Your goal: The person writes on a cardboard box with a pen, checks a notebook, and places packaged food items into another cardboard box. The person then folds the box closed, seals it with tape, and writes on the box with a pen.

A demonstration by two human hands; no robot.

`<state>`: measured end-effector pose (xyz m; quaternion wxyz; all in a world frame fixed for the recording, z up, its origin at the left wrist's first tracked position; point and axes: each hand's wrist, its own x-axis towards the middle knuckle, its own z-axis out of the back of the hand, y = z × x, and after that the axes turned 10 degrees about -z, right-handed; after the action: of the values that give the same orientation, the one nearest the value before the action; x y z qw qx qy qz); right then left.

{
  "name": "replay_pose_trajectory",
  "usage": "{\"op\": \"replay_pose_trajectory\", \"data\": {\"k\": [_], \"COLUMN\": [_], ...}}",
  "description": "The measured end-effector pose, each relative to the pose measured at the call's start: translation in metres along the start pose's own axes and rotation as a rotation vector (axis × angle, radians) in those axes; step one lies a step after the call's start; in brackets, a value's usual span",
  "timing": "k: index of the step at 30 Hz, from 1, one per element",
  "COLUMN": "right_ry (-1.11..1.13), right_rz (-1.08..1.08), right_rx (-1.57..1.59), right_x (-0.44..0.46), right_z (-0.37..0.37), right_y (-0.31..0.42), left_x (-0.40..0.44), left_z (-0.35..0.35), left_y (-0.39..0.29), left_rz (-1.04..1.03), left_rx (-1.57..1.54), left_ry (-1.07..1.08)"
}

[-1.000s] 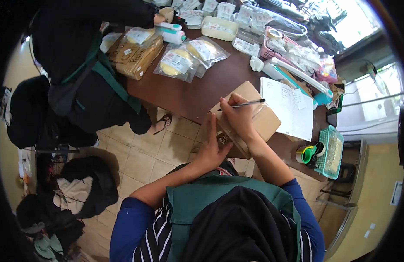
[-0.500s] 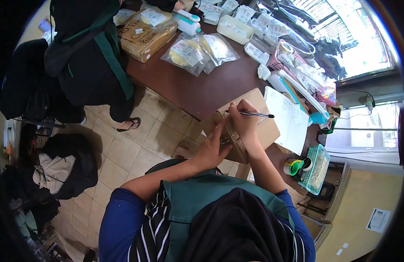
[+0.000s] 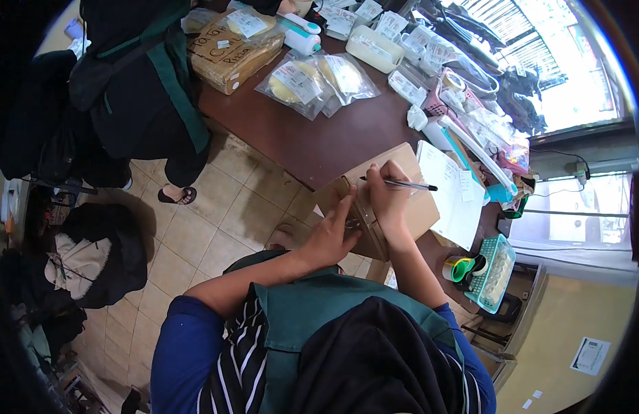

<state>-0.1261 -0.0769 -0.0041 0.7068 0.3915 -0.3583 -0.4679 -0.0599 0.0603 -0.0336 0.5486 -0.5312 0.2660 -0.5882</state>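
Observation:
A brown cardboard box [image 3: 417, 215] rests at the near corner of the dark table. My right hand [image 3: 388, 196] is closed around a black pen [image 3: 410, 184], its tip close to the box's upper surface. Whether it touches is hard to tell. My left hand [image 3: 331, 233] grips the left edge of the same box, thumb apart from the fingers; part of its grip is hidden. Right of the box lies an open notebook [image 3: 449, 190] with handwriting and a small slip on its page.
Bagged round flat items [image 3: 295, 81] lie farther back on the table [image 3: 278, 134], beside a marked carton [image 3: 233, 58]. A pink basket [image 3: 437, 103] and a turquoise basket [image 3: 497, 279] line the right side. Another person [image 3: 143, 96] stands at the left.
The pen has tilted slightly, and its tip now shows left of my right hand. My left hand keeps its place on the box. The other person's sandalled foot has shifted left.

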Motion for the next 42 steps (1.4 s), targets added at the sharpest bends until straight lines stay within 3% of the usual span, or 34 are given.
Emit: {"op": "replay_pose_trajectory", "data": {"k": [7,9,12,21,27,33,42], "right_ry": [-0.001,-0.023,0.028,-0.023,-0.065,-0.055,-0.035], "right_rz": [0.147,0.097,0.010,0.046,0.170,0.133,0.099], "right_rx": [-0.104,-0.106,-0.014,0.034,-0.082,-0.079,-0.060], "right_x": [0.003,0.003,0.000,0.004,0.005,0.004,0.002], "right_z": [0.003,0.002,0.001,-0.003,0.001,0.000,-0.001], "right_y": [-0.001,-0.002,0.008,-0.004,-0.003,0.001,0.006], "left_x": [-0.001,0.001,0.001,0.001,0.000,0.004,0.004], "left_z": [0.000,0.005,0.008,0.004,0.007,0.012,0.014], "left_y": [0.002,-0.002,-0.003,0.006,0.006,-0.001,-0.002], "left_rz": [0.012,0.161,0.135,0.007,0.045,0.126,0.088], "left_rx": [0.072,0.078,0.096,0.185,0.231,0.234,0.277], "left_ry": [0.023,0.143,0.130,0.056,0.098,0.155,0.131]}}
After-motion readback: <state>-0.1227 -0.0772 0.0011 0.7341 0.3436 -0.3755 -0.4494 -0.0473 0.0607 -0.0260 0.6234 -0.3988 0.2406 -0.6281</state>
